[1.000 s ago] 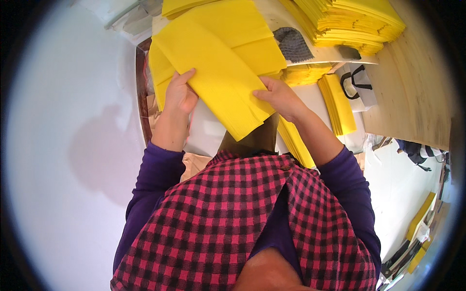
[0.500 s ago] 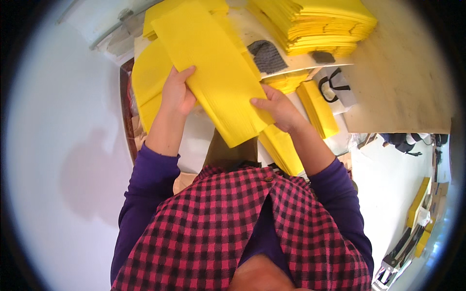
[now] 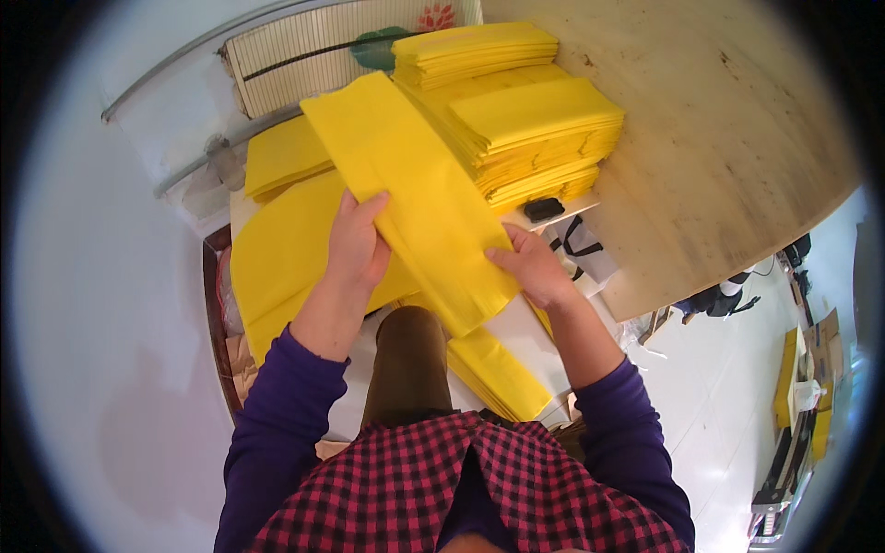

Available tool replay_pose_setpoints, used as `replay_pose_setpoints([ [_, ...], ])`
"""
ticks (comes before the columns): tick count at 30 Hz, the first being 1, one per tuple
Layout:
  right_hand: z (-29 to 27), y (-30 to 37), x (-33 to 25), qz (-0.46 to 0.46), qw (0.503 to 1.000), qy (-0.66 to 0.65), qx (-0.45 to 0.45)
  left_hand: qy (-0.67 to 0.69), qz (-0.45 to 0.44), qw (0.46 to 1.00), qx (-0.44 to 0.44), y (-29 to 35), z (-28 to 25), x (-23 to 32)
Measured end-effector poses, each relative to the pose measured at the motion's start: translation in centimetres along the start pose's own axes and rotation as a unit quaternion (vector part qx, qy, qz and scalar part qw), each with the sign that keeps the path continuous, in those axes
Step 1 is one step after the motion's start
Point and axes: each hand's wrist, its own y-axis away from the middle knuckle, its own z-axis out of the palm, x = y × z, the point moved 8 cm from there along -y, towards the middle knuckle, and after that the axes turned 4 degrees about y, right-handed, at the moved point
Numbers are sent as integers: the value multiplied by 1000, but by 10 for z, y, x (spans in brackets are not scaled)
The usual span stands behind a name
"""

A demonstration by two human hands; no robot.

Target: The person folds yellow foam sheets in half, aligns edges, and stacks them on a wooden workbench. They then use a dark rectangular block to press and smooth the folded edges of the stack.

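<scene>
Folded yellow sheet [image 3: 415, 203] held up in centre, slanting eleven to five o'clock. Left hand [image 3: 359, 241] closed on its edge at eight, thumb on top; right hand [image 3: 535, 264] pinches edge at four. Far end, at eleven, ungripped: could flop or crease. Loosened pinch could let layers slide. Swing toward two could nudge tall stack [image 3: 544, 120]; gap between them unclear.

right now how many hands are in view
2: the left hand holds the left edge of the yellow piece, the right hand its right edge, lower down.
</scene>
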Motion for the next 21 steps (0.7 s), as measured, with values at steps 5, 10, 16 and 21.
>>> replay_pose_setpoints([
  [5, -38, -13, -69, -68, 997, 16, 43, 3, 7, 998, -66, -57, 62, 6],
  [10, -87, -45, -136, -145, 982, 62, 99, 2, 24, 994, -104, -128, 125, 6],
  [16, -141, -99, -166, -176, 978, 33, 106, 19, -12, 987, -157, -205, 170, -12],
  [21, -188, -83, -149, -142, 981, 67, 114, 24, -20, 991, -133, -200, 168, -60],
])
